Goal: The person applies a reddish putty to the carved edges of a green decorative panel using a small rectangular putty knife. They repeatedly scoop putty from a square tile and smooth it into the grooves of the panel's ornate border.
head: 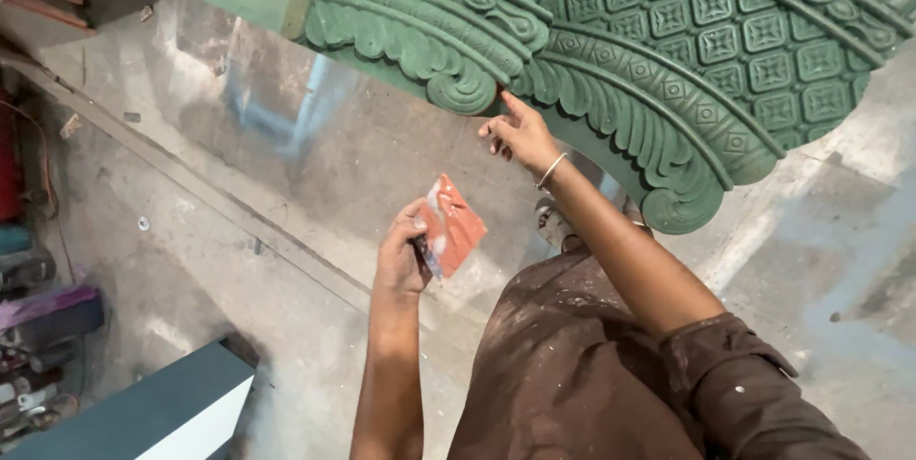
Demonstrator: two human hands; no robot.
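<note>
Left hand (401,255) pinches a reddish sandpaper sheet (451,226) in a closed grip, right hand (520,134) open, fingertip touching the painted-green carved panel (687,40), sanding apparently unfinished

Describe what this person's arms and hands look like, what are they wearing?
Both forearms are bare. The right hand has a thin silvery bangle at the wrist, and a dark brown sleeve, flecked with pale specks, is pushed up past the elbow. The left hand shows no jewellery or glove; no sleeve is visible on that arm.
</note>
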